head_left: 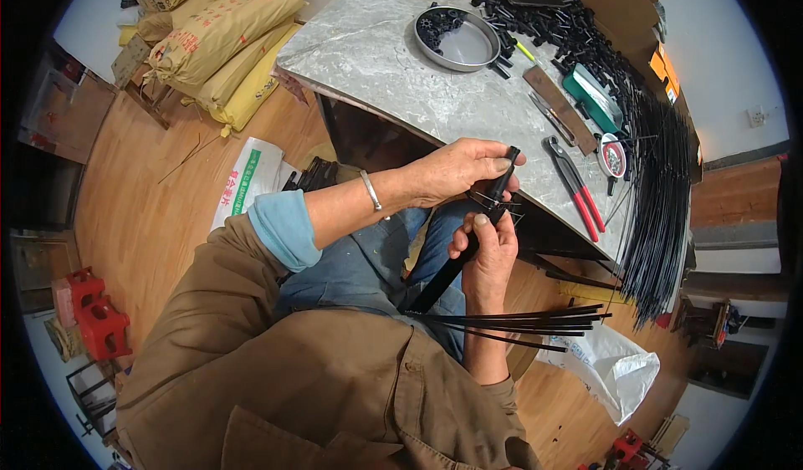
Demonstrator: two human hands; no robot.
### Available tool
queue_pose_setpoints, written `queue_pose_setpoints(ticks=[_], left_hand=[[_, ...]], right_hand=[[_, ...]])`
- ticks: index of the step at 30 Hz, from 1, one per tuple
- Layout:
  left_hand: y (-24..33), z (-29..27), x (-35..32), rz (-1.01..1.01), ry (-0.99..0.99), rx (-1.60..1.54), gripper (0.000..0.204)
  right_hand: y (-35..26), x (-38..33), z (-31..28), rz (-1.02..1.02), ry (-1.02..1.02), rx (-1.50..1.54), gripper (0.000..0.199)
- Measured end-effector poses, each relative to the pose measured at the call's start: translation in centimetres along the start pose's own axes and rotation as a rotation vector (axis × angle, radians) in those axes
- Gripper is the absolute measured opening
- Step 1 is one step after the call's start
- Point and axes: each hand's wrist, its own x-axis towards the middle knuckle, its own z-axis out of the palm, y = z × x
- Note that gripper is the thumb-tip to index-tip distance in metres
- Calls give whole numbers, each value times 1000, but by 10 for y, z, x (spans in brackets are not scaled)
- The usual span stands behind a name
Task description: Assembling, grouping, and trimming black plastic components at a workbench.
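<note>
My left hand [456, 169] grips the upper end of a black rod-like assembly [489, 206], near its black tip by the table's front edge. Just below, my right hand [489, 252] holds the same assembly, thumb pressed on it. Thin metal wires stick out between the two hands. The black shaft runs down toward my lap, where a bundle of thin black rods [519, 319] fans out to the right. A metal bracelet sits on my left wrist.
A grey marble table [376, 52] carries a round metal pan [457, 39] with small black parts, a heap of black plastic pieces [544, 10], red-handled pliers [577, 190], and long black rods [661, 186] hanging off its right edge. Yellow sacks [222, 43] lie on the wooden floor at left.
</note>
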Motion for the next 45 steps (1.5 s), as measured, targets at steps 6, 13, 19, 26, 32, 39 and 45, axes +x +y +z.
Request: queue_pose_setpoints(ticks=[6, 13, 19, 26, 32, 39, 45], left_hand=[[-2, -1, 3, 1, 26, 135, 42], [0, -2, 2, -4, 26, 67, 40], [-1, -4, 2, -17, 16, 73, 40], [-5, -6, 2, -16, 41, 79, 38], [-9, -8, 7, -29, 114, 92, 35], [-8, -8, 8, -48, 78, 85, 34], [-5, -4, 4, -10, 5, 3, 37]], right_hand=[[-2, -1, 3, 2, -14, -26, 14], [-1, 0, 1, 18, -5, -11, 14], [-1, 1, 1, 14, -5, -16, 14], [0, 0, 0, 2, 8, -17, 13], [1, 3, 1, 9, 15, -29, 13], [1, 2, -1, 29, 8, -6, 14], [2, 2, -3, 20, 10, 3, 13]])
